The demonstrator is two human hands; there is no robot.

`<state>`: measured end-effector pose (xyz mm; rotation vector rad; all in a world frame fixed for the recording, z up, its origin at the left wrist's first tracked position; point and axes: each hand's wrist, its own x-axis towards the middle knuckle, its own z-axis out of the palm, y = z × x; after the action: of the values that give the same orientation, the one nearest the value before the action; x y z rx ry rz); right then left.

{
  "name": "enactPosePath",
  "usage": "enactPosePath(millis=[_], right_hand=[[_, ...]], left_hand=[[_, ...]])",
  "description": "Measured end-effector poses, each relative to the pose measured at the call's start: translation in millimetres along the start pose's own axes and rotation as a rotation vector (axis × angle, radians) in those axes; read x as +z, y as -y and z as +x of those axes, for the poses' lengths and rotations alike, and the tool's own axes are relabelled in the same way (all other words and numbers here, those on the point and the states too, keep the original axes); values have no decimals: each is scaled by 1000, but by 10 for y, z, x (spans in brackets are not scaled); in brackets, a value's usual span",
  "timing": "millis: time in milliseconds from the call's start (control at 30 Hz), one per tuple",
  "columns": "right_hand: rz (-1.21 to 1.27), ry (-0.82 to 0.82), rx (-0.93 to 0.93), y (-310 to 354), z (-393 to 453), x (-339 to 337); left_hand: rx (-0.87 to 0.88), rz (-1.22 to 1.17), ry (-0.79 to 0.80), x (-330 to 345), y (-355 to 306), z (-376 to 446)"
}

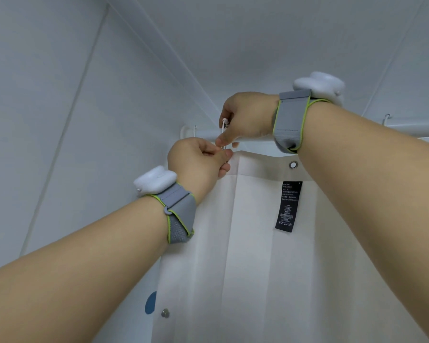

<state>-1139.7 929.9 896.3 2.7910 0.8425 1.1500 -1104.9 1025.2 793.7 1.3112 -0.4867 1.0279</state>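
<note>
At 12 o'clock above your left hand (pixel 196 162), pinching the shower curtain (pixel 253 219) edge, hangs the hook (pixel 224 125) your right hand (pixel 248 115) pinches.

Single view from camera worn on head. Lens tilted steeply upward, facing corner where wall (pixel 47 120) meets ceiling (pixel 258 33). Wide angle, so straight lines bend near edges. Left forearm (pixel 72 268) enters from lower left, right forearm (pixel 382 181) from right edge, both large and close. Left hand (pixel 196 159) and right hand (pixel 245 117) meet near frame centre, at hook (pixel 224 123) on rod (pixel 206 134). Curtain (pixel 258 243) fills lower middle, close to lens.
</note>
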Motion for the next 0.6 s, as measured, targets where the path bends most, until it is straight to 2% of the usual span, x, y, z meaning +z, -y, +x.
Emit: enactPosePath(millis=[333,600], right_hand=[[-12,-70,30,44,20,43],[-17,-48,13,-1,20,46]], left_hand=[[-4,38,-25,-13,4,14],[83,177,-59,-61,23,53]])
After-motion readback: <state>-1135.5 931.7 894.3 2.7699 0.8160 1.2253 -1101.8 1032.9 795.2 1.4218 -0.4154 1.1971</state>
